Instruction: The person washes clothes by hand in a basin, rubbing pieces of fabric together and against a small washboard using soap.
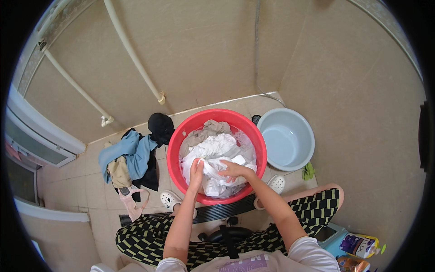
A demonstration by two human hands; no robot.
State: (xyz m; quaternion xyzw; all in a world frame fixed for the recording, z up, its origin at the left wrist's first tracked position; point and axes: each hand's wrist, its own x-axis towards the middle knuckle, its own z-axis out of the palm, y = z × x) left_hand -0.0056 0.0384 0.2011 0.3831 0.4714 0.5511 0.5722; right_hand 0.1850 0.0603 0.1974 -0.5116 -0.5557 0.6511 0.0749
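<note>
Between my feet stands a red plastic basin with wet laundry and some suds. A white garment fills most of it. My left hand pinches a fold of this white cloth between thumb and fingers, over the near left part of the basin. To its right, my right hand rests against the same cloth with its fingers spread; whether they grip a fold is hidden. Behind the white cloth lies a greyish-beige garment, partly in the water. Lacy-looking foam or fabric shows along the right side.
A light blue basin stands right of the red one, near a green cloth. Blue clothing and other garments lie on the left floor. A dark drain grate runs below the red basin. Detergent bottles stand lower right.
</note>
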